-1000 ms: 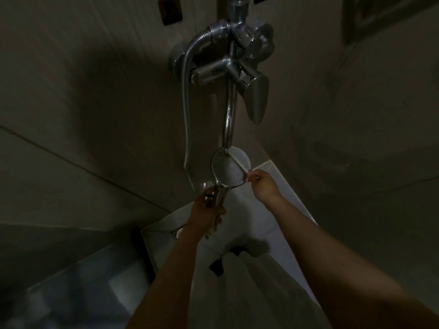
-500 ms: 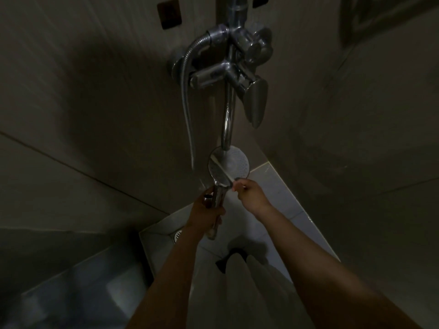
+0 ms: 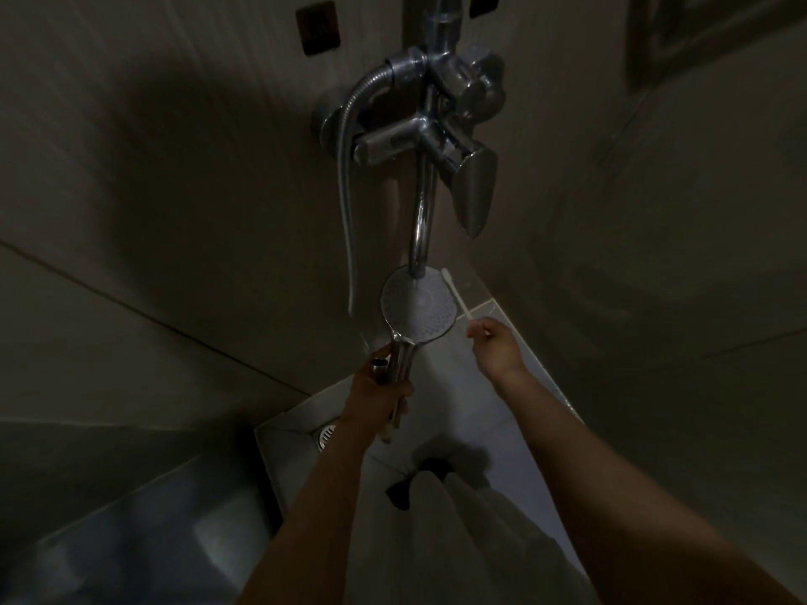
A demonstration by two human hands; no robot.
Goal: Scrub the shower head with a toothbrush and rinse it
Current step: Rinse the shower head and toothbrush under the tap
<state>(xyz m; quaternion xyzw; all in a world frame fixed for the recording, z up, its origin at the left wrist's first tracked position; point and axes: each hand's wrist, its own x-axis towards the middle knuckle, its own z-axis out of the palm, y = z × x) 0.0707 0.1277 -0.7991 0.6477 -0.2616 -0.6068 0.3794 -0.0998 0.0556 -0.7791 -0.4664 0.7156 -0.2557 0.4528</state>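
Landmark: shower head [image 3: 419, 306], round, spray face turned toward the camera, dotted with nozzles.
Left hand [image 3: 384, 393]: fingers wrapped around the chrome handle directly below the shower head; the grasp is closed and firm, thumb up along the handle.
Right hand [image 3: 495, 342]: just right of and slightly below the shower head, fingertips pinched together on the lower end of the toothbrush [image 3: 456, 294].
Toothbrush: white, thin, slanted; its upper end lies at the upper right rim of the shower head, its shaft runs down and right along that rim (whether bristles touch the face cannot be told in the dim light).
Spout [image 3: 421, 220]: chrome curved pipe, coming down to the top edge of the shower head; its tip overlaps the rim in this view.
Mixer valve [image 3: 436, 137]: chrome, on the wall well above the shower head, with a lever [image 3: 474, 189] hanging down to its right.
Hose [image 3: 347, 203]: flexible metal, loops from the valve down the left side of the shower head.
Floor drain [image 3: 326, 436]: round metal grate, below and left of the shower head, beside the left wrist.
Lighting: dim; fine detail limited.
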